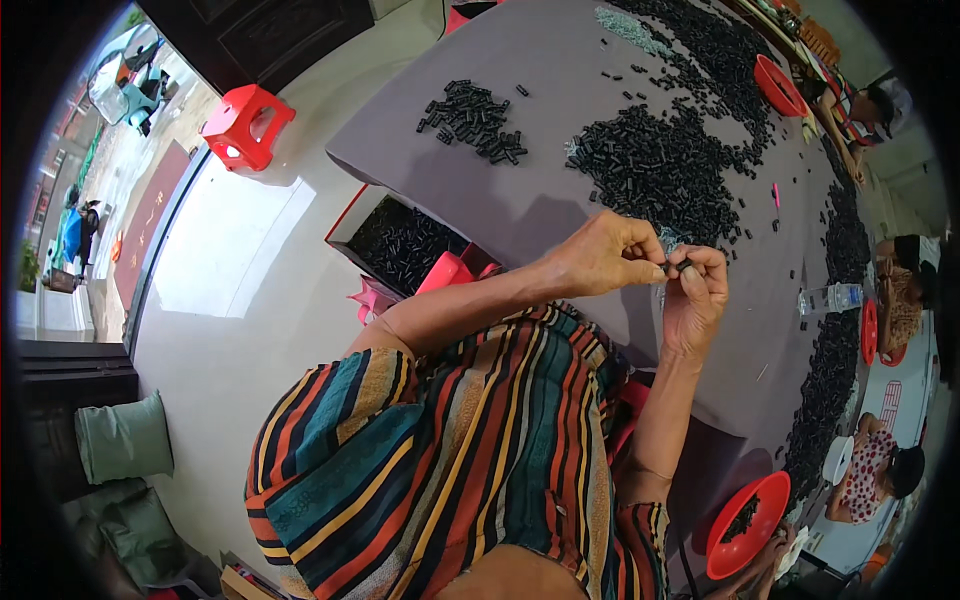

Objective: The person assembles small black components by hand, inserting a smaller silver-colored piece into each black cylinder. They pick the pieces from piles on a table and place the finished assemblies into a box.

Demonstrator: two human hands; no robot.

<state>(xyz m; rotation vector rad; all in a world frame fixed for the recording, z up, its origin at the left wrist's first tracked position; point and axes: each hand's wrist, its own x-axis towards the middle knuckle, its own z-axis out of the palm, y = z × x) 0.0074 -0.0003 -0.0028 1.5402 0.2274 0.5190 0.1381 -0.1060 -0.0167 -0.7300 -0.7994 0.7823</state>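
My right hand (pixel 697 295) pinches a small black cylindrical piece (pixel 684 266) between thumb and fingers, above the near part of the table. Right beside it, my left hand (pixel 612 256) has its thumb and forefinger pressed together at the end of that piece. Whatever the left fingertips hold is too small to name. Just beyond both hands lies a big heap of similar black pieces (pixel 655 165) on the grey tablecloth (pixel 560 205). A few pale bluish bits (pixel 670 238) show at the heap's near edge, partly behind my fingers.
A smaller black pile (pixel 475 122) lies at the left of the table. Below the edge stands a box (pixel 400 240) of black pieces. Red bowls (pixel 748 525) sit at the right, near a plastic bottle (pixel 830 299). Other people (pixel 875 470) sit along the far side. A red stool (pixel 248 127) stands by the doorway.
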